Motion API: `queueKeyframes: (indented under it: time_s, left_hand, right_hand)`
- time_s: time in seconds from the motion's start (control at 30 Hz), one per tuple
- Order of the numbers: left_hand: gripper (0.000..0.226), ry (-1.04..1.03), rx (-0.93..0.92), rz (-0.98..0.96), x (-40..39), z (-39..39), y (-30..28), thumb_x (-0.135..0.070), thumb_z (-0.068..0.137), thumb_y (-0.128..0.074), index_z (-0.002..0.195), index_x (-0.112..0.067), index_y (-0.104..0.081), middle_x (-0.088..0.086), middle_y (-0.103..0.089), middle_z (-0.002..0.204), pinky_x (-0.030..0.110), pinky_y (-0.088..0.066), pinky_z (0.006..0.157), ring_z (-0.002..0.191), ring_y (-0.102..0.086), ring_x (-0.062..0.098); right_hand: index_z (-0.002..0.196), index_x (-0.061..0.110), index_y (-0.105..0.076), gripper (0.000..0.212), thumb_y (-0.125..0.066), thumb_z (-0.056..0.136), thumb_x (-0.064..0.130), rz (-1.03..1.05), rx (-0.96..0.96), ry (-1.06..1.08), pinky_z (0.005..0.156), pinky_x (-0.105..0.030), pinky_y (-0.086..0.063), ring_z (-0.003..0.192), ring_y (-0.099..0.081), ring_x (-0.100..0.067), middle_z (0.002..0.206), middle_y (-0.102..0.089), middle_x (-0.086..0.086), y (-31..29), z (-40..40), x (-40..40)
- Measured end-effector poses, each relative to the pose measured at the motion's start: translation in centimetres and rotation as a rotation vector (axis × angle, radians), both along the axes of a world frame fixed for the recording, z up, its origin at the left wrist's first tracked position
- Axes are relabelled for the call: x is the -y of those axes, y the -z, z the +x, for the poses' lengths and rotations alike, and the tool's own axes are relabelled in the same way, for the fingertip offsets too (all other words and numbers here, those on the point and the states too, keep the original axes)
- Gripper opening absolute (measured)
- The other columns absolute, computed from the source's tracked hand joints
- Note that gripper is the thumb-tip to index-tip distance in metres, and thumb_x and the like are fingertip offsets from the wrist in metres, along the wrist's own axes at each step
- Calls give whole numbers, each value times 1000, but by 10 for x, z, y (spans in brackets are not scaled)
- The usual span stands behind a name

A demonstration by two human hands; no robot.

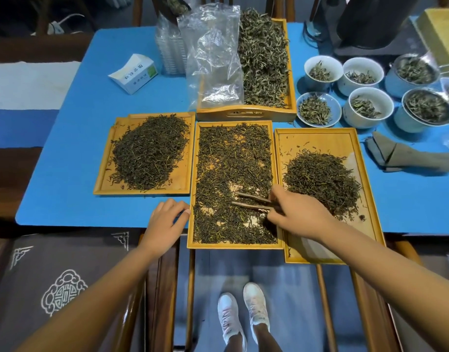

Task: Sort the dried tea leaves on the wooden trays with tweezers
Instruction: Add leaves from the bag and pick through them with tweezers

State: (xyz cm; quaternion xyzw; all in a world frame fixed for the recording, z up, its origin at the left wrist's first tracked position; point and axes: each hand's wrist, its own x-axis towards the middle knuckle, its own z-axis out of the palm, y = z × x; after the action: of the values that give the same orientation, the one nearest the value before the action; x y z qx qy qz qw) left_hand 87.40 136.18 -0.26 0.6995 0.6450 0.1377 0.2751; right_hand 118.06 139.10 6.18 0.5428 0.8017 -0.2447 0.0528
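Head view
Right hand (298, 214): grips tweezers (253, 203), fingers curled round their rear end; tips parted, pointing left, low over the leaves.
Left hand (165, 219): fingers relaxed, holding nothing; fingertips touching left rim of mid tray.
Mid tray (190, 224): thin scatter of dark tea leaves (233, 158), bare wood showing in patches; near end juts past bench (73, 161) edge.
Left tray (101, 174): heaped pile, just beside mid tray.
Right tray (320, 141): smaller pile on its middle, far end mostly bare; forearm crossing near part.
Back tray (246, 114): paler, longer leaves and a clear bag (213, 54).
Cups (365, 107): cluster at right, each with some leaves.
Cloth (406, 158): folded, right of the trays.
Box (134, 73): white, far left on bench.
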Motion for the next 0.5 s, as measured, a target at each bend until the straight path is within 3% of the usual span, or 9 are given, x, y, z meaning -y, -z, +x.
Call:
queueKeyframes:
  time_s: [0.13,0.23,0.37,0.5]
  left_hand:
    - [24,4,6,-7,0,0,-2,-42,90,-33,88,-28,-53,-7,-48,85,29,-29,76,87,-42,15]
    - [24,3,9,0,0,1,-1,-41,90,-33,87,-27,-53,-7,-48,84,30,-29,76,87,-42,16]
    - [26,2,9,-2,0,0,-1,-42,90,-33,88,-26,-53,-6,-48,84,30,-29,75,86,-42,15]
    - [20,8,11,3,0,-1,0,-38,94,-38,88,-26,-54,-7,-48,84,30,-29,75,87,-42,16]
  right_hand:
    - [104,21,-37,26,-45,90,41,-15,49,-2,45,-23,-38,60,-52,-9,76,-54,7,2,20,8]
    - [103,22,-36,27,-46,89,43,-12,49,30,43,-22,-34,57,-49,-6,69,-50,10,0,37,13]
    - [105,21,-38,27,-48,89,41,-20,24,59,48,-25,-41,60,-53,-10,69,-49,11,-1,42,13]
    - [105,22,-38,26,-48,90,40,-43,33,79,47,-23,-39,60,-53,-10,69,-50,10,-1,43,15]
